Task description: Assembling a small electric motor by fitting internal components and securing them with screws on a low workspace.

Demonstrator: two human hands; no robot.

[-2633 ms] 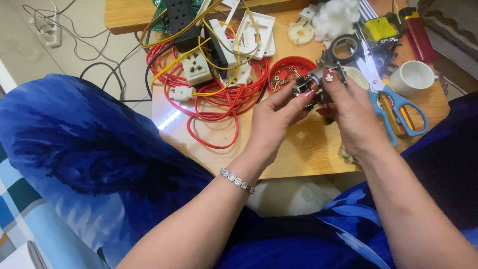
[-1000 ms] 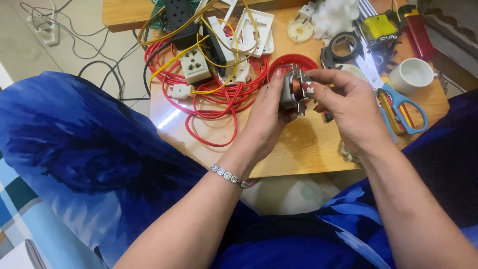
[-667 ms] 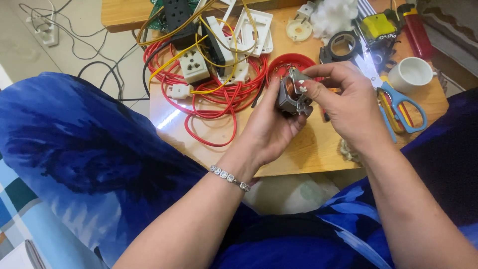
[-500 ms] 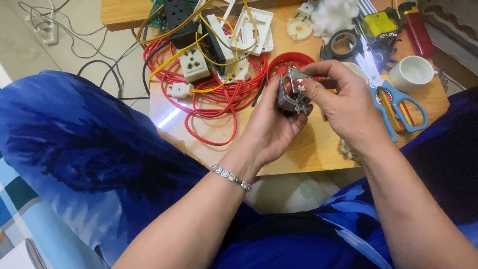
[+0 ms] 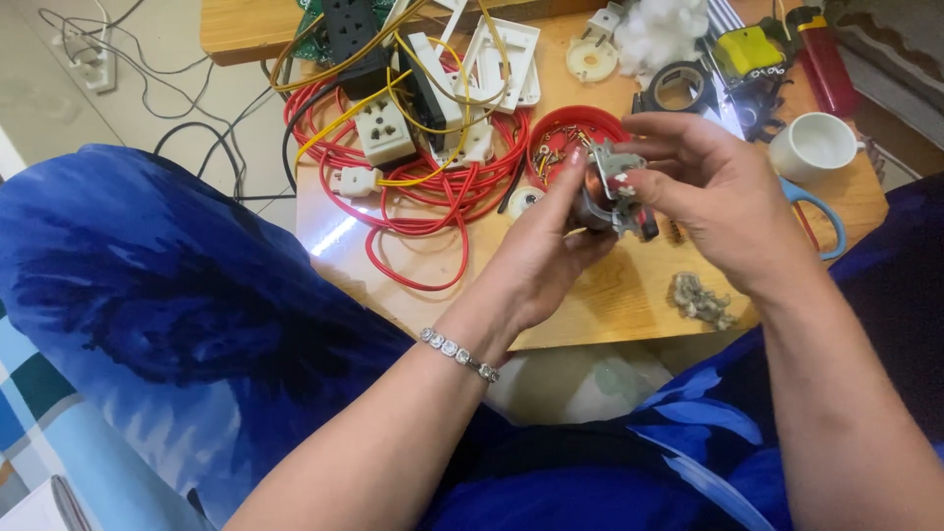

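Both hands hold one small grey metal electrical part (image 5: 612,187) with red bits, just above a low wooden table (image 5: 600,305). My left hand (image 5: 546,251) cups it from below and the left, fingers pointing up. My right hand (image 5: 713,202) pinches its top and right side with thumb and fingertips. A beaded bracelet (image 5: 459,354) sits on my left wrist. Directly behind the part stands a red round dish (image 5: 551,133) holding small pieces.
A tangle of red and yellow wires (image 5: 433,187) with white sockets (image 5: 385,130) fills the table's left. A white cup (image 5: 814,146), black tape roll (image 5: 678,88), red lighter (image 5: 824,59), blue-handled scissors (image 5: 826,221) and grey scraps (image 5: 700,300) lie right. Blue cloth (image 5: 167,295) covers my lap.
The hands lifted the metal part off the table and brought it left, in front of the red dish. The part has been turned between the fingers.
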